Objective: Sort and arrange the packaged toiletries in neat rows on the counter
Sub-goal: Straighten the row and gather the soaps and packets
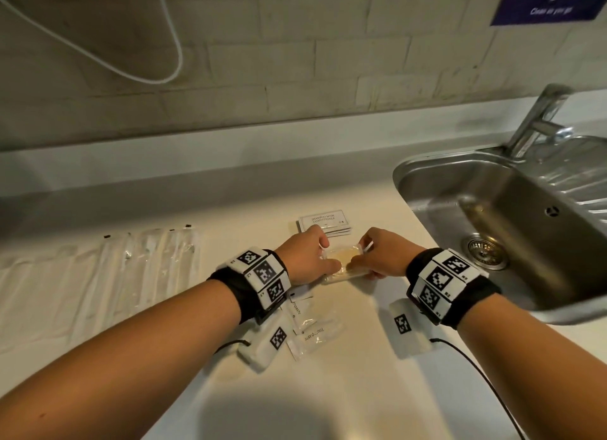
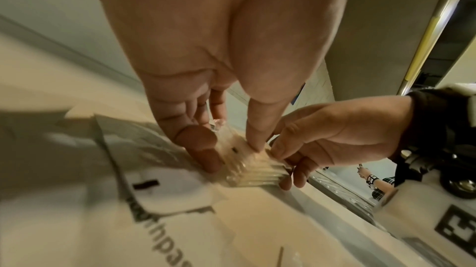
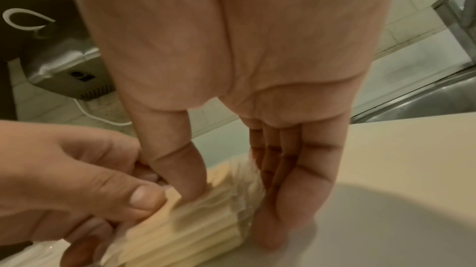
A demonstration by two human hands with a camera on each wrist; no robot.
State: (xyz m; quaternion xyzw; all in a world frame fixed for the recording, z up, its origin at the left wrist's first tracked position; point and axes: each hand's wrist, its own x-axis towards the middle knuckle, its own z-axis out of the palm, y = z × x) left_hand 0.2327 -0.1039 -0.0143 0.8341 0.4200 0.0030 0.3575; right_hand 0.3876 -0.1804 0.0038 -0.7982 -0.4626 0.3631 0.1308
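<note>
A small stack of pale yellow packets in clear wrap (image 1: 343, 264) lies on the white counter (image 1: 361, 393), held from both ends. My left hand (image 1: 328, 256) pinches its left end between thumb and fingers. At the other end my right hand (image 1: 359, 258) has its thumb on top and its fingers against the end. The left wrist view shows the stack (image 2: 255, 172) under the left hand (image 2: 231, 152), with the right hand (image 2: 322, 141) opposite. In the right wrist view the right hand (image 3: 234, 200) brackets the stack (image 3: 185, 230).
Behind the hands lies a stack of shampoo sachets (image 1: 323, 221). Toothpaste packets (image 1: 310, 329) are scattered under my left wrist. Long wrapped toothbrush packets (image 1: 98, 275) lie side by side at the left. A steel sink (image 1: 427, 183) with a faucet (image 1: 538, 120) is at the right.
</note>
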